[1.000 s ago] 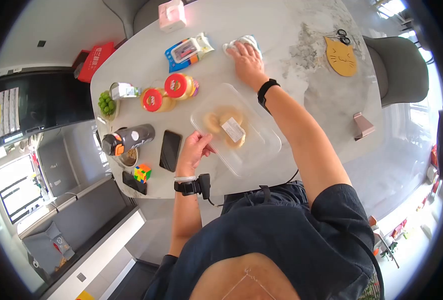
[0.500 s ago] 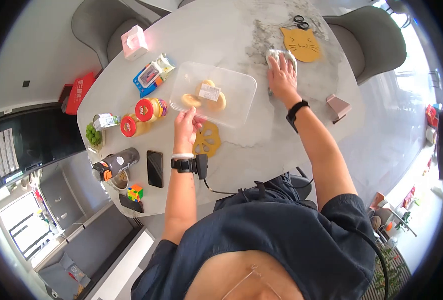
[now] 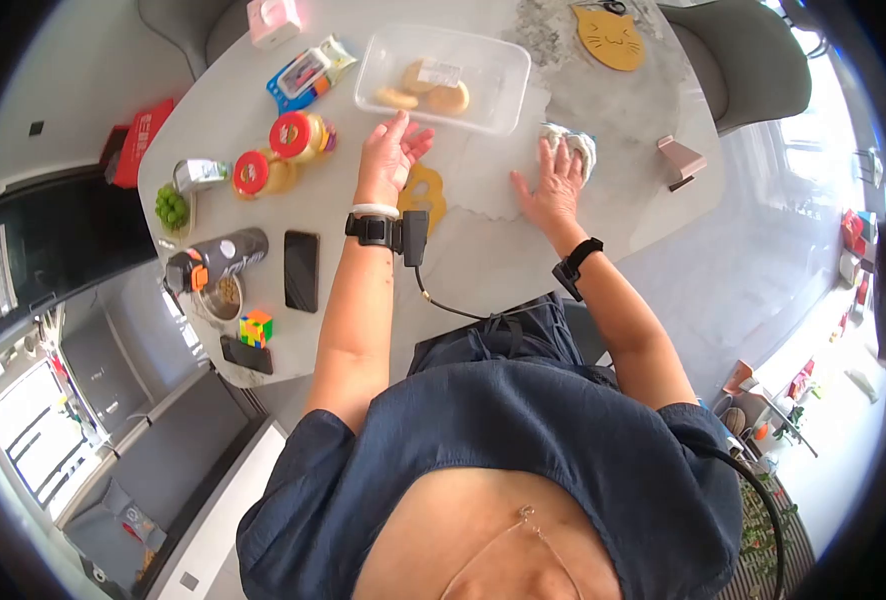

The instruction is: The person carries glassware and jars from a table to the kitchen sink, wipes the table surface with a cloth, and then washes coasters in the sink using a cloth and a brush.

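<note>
A clear plastic container (image 3: 508, 105) holds a few round, pale-yellow baked pieces (image 3: 450, 97) and carries a white label (image 3: 440, 72). My left hand (image 3: 391, 160) is just at its near edge, palm partly up, fingers loosely apart; whether a fingertip touches the container I cannot tell. To the right, my right hand (image 3: 553, 188) lies flat with spread fingers, its fingertips on a crumpled whitish cloth (image 3: 581, 150) on the marbled table. Below the container, a yellow cut-out mat (image 3: 423, 205) is partly hidden by my left wrist.
Two red-lidded jars (image 3: 296, 135), a wipes pack (image 3: 303, 75) and a pink tissue box (image 3: 274, 22) stand left. Nearer are a bottle (image 3: 228, 255), a phone (image 3: 302, 270) and a puzzle cube (image 3: 256, 328). A cat-shaped mat (image 3: 608, 40) and a pinkish-brown holder (image 3: 681, 160) lie right.
My left hand has let go of the container's near edge, and the container sits slightly farther away. My right hand has drawn the cloth toward me, away from the cat-shaped mat. The view has shifted.
</note>
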Available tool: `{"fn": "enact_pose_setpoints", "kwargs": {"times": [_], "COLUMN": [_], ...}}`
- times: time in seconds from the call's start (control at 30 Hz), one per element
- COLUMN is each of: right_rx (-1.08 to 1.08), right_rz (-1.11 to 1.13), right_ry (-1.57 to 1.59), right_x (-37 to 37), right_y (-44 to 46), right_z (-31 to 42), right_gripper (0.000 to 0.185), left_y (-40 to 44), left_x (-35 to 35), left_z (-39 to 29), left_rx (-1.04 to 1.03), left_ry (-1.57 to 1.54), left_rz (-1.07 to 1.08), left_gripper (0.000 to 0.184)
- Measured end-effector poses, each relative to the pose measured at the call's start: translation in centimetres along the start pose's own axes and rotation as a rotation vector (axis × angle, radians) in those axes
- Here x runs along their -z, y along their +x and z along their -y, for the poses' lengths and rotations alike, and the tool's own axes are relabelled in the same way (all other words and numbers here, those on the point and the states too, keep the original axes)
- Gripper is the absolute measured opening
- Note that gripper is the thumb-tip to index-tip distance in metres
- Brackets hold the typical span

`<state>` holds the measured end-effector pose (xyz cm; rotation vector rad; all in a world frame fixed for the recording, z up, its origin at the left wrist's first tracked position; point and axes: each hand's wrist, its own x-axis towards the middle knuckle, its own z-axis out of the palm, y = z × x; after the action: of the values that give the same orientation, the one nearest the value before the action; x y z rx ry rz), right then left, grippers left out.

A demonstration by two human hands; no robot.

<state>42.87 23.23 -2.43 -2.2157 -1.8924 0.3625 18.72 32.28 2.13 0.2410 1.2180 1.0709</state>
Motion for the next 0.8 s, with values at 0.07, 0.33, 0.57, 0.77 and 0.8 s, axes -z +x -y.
{"fn": "enact_pose_setpoints", "kwargs": {"times": [0.07, 0.33, 0.57, 0.77, 0.8], "right_rx": [0.078, 0.31, 0.299, 0.383, 0.457], "right_rz": [0.043, 0.175, 0.224, 0.184, 0.218], "right_ry": [0.017, 0.05, 0.038, 0.031, 0.019], "right_x": [-0.7, -3.0, -5.0, -4.6, -4.1], "right_y": [-1.8, -7.1, -8.6, -9.7, -10.3], "right_z": [2.3, 9.2, 13.2, 13.5, 13.3], "right_gripper": [0.076, 0.076, 0.076, 0.073, 0.072], "left_y": [-2.1, -11.3, -12.6, -10.0, -9.8], "left_x": [1.7, 12.5, 15.6, 14.2, 13.9], "left_z": [-0.5, 1.4, 5.1, 4.4, 4.1], "left_rx": [-0.007, -0.012, 0.025, -0.17, -0.175], "left_ry": [0.025, 0.225, 0.304, 0.39, 0.41], "left_rz": [0.019, -0.086, -0.233, -0.309, -0.331], "left_gripper": [0.02, 0.017, 0.036, 0.051, 0.054]}}
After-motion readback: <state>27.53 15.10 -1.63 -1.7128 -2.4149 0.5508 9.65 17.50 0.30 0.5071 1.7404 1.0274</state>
